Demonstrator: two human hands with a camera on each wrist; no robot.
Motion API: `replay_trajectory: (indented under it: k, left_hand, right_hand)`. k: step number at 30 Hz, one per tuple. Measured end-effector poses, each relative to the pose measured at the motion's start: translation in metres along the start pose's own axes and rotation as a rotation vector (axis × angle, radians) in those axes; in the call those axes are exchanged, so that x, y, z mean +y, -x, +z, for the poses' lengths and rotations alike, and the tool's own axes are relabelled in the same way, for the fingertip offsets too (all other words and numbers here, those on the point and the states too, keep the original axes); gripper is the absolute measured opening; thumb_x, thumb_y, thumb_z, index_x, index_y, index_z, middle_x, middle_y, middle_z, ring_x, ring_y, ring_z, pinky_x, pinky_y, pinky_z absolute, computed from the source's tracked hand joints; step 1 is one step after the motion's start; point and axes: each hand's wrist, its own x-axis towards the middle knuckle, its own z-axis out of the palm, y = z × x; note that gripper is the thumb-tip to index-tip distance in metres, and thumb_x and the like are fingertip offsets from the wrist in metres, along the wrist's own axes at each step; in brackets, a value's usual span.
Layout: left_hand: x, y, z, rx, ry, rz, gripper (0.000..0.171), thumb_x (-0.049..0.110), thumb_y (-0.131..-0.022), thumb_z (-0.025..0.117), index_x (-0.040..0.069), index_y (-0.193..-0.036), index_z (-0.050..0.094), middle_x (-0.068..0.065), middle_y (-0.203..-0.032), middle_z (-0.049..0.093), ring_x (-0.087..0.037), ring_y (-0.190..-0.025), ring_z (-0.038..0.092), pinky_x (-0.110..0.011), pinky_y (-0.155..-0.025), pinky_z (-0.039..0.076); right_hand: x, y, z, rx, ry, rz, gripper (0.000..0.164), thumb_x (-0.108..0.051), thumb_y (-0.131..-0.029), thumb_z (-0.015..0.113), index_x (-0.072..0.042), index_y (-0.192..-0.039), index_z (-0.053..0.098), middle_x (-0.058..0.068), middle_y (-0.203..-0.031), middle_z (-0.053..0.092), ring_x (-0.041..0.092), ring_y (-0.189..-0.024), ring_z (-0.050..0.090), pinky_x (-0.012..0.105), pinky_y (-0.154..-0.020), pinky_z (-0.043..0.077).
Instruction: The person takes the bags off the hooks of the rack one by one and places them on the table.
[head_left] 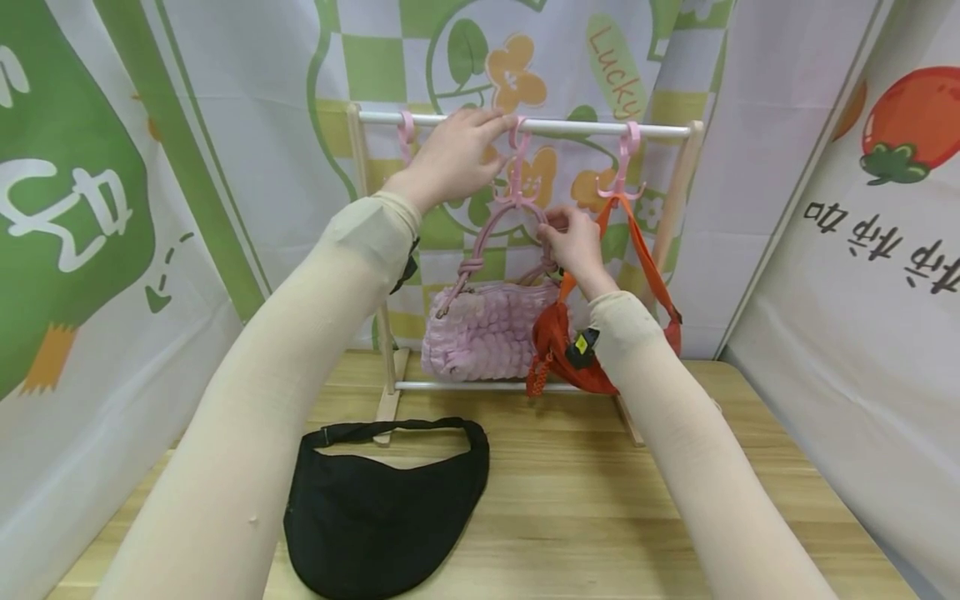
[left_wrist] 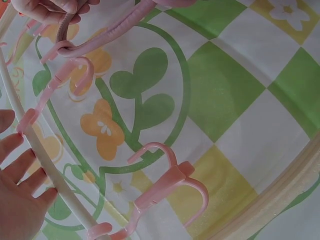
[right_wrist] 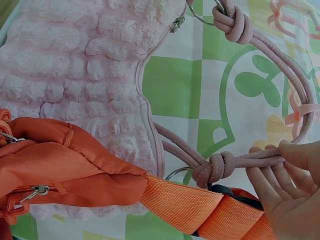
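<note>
A pink puffy handbag (head_left: 487, 329) hangs below the middle pink hook (head_left: 517, 171), its knotted handle (right_wrist: 280, 55) looped at the hook's prongs. My right hand (head_left: 573, 246) pinches that handle on its right side, above a knot. With fingers extended, my left hand (head_left: 461, 154) rests on the white rail (head_left: 570, 127) beside the top of the middle hook. In the left wrist view its fingertips (left_wrist: 37, 180) touch the rail. An orange bag (right_wrist: 75, 165) hangs by its strap from the right hook (head_left: 622, 167), partly in front of the handbag.
A black shoulder bag (head_left: 382, 525) lies on the wooden table (head_left: 585, 517) in front of the rack. Another pink hook (left_wrist: 165, 185) on the left of the rail bears nothing. Wooden posts (head_left: 678, 204) stand at the rack's ends, with printed curtains (head_left: 825, 275) around.
</note>
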Motion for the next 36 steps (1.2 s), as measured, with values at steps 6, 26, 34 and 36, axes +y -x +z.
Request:
replay_trajectory:
  k: [6, 26, 34, 36]
  left_hand:
    - [-0.0006, -0.0004, 0.0001, 0.011, 0.009, 0.012, 0.054, 0.029, -0.097, 0.049, 0.018, -0.148, 0.032, -0.009, -0.153, 0.032, -0.028, -0.142, 0.028, -0.039, -0.120, 0.011]
    - [0.0008, -0.0002, -0.0046, -0.041, 0.003, -0.015, 0.055, 0.031, -0.098, 0.045, 0.023, -0.149, 0.028, -0.005, -0.155, 0.028, -0.026, -0.144, 0.024, -0.039, -0.120, 0.013]
    - [-0.0002, -0.0003, -0.0059, -0.046, 0.013, -0.019, 0.054, 0.028, -0.098, 0.044, 0.023, -0.149, 0.028, -0.004, -0.155, 0.028, -0.026, -0.143, 0.025, -0.039, -0.119, 0.014]
    - [0.0000, -0.0006, -0.0060, -0.046, 0.014, -0.019, 0.054, 0.028, -0.098, 0.044, 0.023, -0.149, 0.028, -0.004, -0.155, 0.028, -0.026, -0.143, 0.025, -0.039, -0.119, 0.014]
  right_hand:
    - [-0.0009, 0.0003, 0.0009, 0.011, -0.012, 0.012, 0.027, -0.016, -0.093, 0.061, -0.003, -0.117, 0.063, 0.016, -0.108, 0.067, 0.026, -0.101, 0.064, 0.038, -0.090, 0.050]
    - [-0.0055, 0.0023, 0.0019, 0.064, -0.045, 0.022, 0.025, -0.015, -0.092, 0.060, -0.004, -0.114, 0.065, 0.014, -0.104, 0.070, 0.024, -0.092, 0.066, 0.035, -0.086, 0.051]
    - [-0.0057, -0.0007, 0.0012, 0.074, -0.039, 0.034, 0.026, -0.016, -0.091, 0.062, -0.004, -0.114, 0.066, 0.015, -0.105, 0.070, 0.025, -0.092, 0.066, 0.033, -0.085, 0.050]
    - [-0.0062, -0.0015, 0.0002, 0.066, -0.068, 0.057, 0.027, -0.015, -0.090, 0.063, -0.003, -0.114, 0.066, 0.016, -0.106, 0.070, 0.025, -0.091, 0.066, 0.031, -0.083, 0.051]
